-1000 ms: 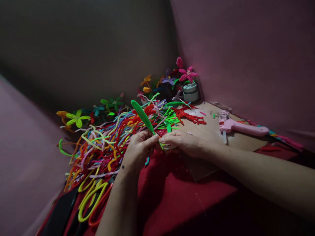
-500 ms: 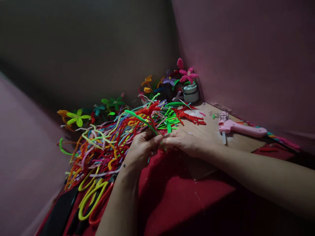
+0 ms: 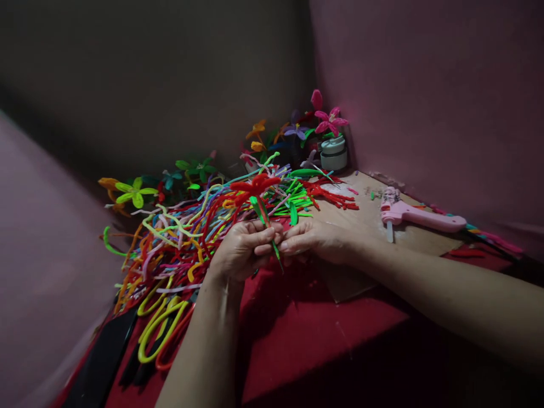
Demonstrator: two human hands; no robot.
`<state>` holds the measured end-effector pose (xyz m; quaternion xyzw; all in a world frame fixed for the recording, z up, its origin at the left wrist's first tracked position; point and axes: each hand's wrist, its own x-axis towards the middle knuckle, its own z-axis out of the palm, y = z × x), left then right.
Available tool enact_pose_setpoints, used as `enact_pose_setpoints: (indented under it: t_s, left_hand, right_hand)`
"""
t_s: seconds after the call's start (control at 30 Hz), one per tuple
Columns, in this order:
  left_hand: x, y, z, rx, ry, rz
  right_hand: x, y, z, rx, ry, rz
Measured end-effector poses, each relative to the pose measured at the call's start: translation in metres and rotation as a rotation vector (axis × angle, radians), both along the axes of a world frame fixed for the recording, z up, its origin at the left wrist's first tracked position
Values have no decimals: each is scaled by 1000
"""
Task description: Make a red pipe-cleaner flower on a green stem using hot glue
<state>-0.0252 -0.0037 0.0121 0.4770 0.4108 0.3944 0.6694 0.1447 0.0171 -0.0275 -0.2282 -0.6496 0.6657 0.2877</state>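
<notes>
Red flower (image 3: 258,185) — in left hand (image 3: 243,247), right hand (image 3: 318,240) beside

It's dim in here, the back wall (image 3: 170,73) sunk in murk and heavy shadow swallowing the lower right of the red cloth (image 3: 289,362). Fine detail looks soft, and the outer edges seem stretched.

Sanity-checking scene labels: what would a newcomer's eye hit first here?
Probably the bright red flower pinched in the left hand, mid-frame, with the right hand close beside it. Then the tangled heap of multicoloured fuzzy stems, left of and beyond the hands. The pink glue gun on the brown board at right stands out too.
</notes>
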Motion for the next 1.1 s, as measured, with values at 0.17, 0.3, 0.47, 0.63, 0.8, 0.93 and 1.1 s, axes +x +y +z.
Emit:
enact_pose_setpoints:
  t_s: [0.17, 0.3, 0.47, 0.63, 0.8, 0.93, 1.1]
  left_hand:
    - [0, 3, -5, 49, -46, -6]
    - [0, 4, -5, 44, -38, -40]
    - [7, 1, -1, 58, -86, 37]
    - [16, 0, -2, 50, 70, 208]
    - [12, 1, -4, 113, 148, 259]
    - [9, 0, -2, 69, -15, 211]
    - [8, 0, 0, -5, -109, 121]
  right_hand:
    - [-3, 0, -5, -80, 78, -25]
    - [-4, -1, -3, -127, 93, -39]
    - [-4, -1, -1, -94, 109, -96]
    - [-5, 1, -4, -44, 23, -209]
    - [-4, -2, -3, -2, 34, -178]
    - [-4, -4, 3, -43, 93, -111]
    - [-4, -3, 1, -1, 121, -112]
